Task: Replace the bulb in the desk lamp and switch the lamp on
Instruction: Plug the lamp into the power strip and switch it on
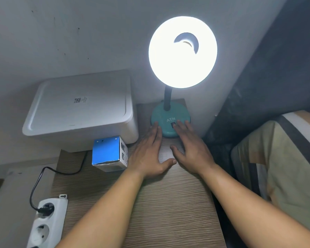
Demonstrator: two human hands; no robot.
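My fingers lie straight, left hand (149,153) and right hand (190,147) touching the lit teal round-based desk lamp (170,122) at frame centre, on the wood-grain table (168,203).

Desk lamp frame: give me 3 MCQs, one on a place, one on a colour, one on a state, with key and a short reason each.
1. Where does the blue box stand?
A. on top of the white bin
B. on the desk in front of the white bin, left of the left hand
C. on the power strip

2. What colour is the lamp base?
A. teal
B. red
C. black

3. What state is the lamp head in?
A. dark
B. lit
C. lying detached on the desk

Key:
1 B, the box sits on the wood surface below the bin's front edge.
2 A, the round base marked ATN is teal.
3 B, the shade glows bright white, and the right hand has its fingers at the switch on the base.
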